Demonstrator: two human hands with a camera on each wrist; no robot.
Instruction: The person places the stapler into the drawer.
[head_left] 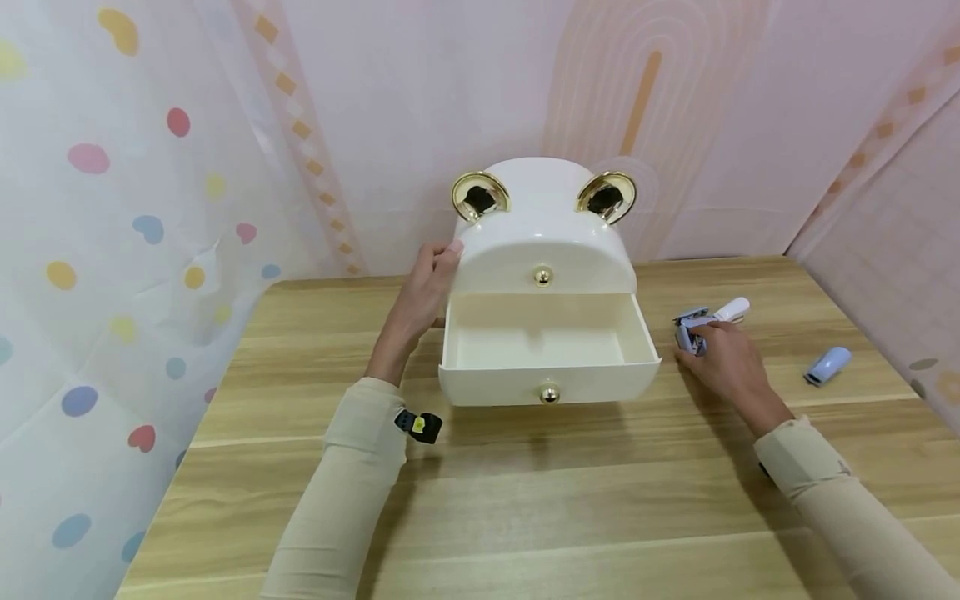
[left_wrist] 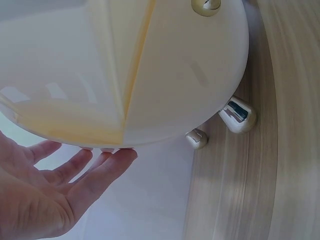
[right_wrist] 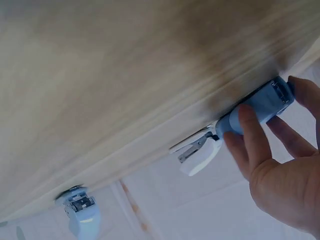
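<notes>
Count: one cream drawer box [head_left: 543,242], two staplers. Left hand [head_left: 426,287], fingers straight, rests flat on box's left side; its one drawer [head_left: 547,354] pulled out. Right hand [head_left: 720,354] grips blue stapler [head_left: 693,329] on table [head_left: 525,500]; second stapler [head_left: 827,365] lies further right.

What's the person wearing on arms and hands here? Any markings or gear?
Both hands are bare: left hand, right hand. Each arm wears a snug beige long sleeve ending at the wrist: left sleeve, right sleeve. A small black device with a yellow mark sits at the left cuff.
</notes>
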